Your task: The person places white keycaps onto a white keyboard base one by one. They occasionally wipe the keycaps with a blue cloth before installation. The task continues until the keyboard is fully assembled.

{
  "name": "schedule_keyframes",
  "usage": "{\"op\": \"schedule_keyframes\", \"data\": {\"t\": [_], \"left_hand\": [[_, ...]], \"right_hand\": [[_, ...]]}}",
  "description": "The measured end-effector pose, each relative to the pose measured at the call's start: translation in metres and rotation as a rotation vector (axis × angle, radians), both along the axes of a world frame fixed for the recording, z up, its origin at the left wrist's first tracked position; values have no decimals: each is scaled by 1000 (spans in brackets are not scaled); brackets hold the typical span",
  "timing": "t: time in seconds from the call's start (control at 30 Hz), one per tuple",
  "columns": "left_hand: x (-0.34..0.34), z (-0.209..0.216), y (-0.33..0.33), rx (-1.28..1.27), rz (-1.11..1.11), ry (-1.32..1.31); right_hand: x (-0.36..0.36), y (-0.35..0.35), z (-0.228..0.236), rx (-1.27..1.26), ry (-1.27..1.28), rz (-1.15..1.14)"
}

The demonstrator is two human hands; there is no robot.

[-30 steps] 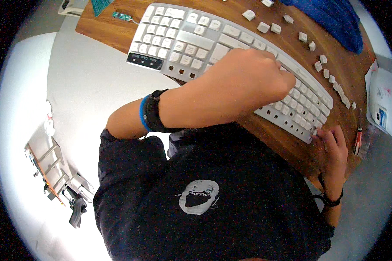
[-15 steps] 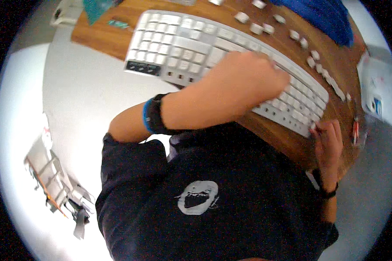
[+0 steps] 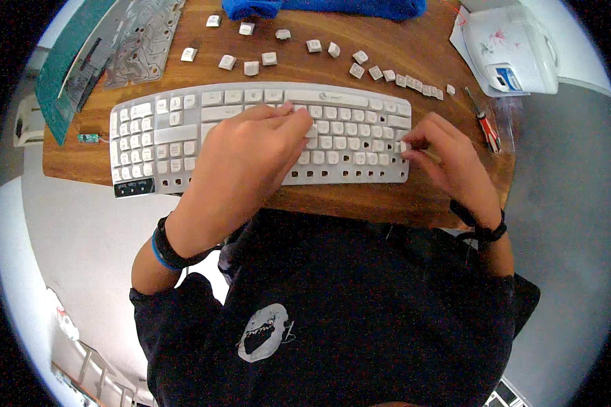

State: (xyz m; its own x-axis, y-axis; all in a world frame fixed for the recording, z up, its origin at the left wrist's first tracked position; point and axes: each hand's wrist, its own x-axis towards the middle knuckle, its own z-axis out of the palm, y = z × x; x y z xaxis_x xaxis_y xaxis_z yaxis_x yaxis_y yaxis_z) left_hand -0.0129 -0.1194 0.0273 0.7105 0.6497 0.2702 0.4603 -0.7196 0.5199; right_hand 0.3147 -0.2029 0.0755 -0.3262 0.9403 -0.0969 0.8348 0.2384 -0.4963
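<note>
A white keyboard (image 3: 312, 97) lies on the wooden table with its number pad to my left. Several key places stand open as dark sockets (image 3: 310, 173), mostly along the near edge and toward the right. My left hand (image 3: 244, 152) reaches over the keyboard's middle, thumb and fingertips pinched together at the keys; whatever is between them is hidden. At the right end, my right hand (image 3: 451, 152) has its thumb and forefinger closed on a small white keycap (image 3: 404, 146), close against the keyboard's edge.
Loose keycaps (image 3: 251, 68) lie scattered beyond the keyboard, with several in a row (image 3: 421, 88) toward the right. A screwdriver (image 3: 485, 125) and a clear plastic box (image 3: 516, 51) are at right. Blue cloth (image 3: 346, 7), a printed circuit sheet (image 3: 142, 47) and a small green board (image 3: 88, 138) also lie there.
The whole view has turned and shifted, so the keyboard now looks nearly level. My left hand still bends over the keys; my right hand remains at the keyboard's right end.
</note>
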Motion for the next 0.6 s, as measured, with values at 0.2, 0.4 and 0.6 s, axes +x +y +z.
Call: {"op": "schedule_keyframes", "data": {"t": [0.2, 0.4, 0.6], "left_hand": [[-7, 0, 1, -41, 13, -7], [-9, 2, 4, -5, -5, 25], [-16, 4, 7, -3, 0, -21]], "right_hand": [[6, -9, -7, -3, 58, -61], [-3, -32, -25, 69, 41, -160], [-28, -31, -6, 2, -76, -185]]}}
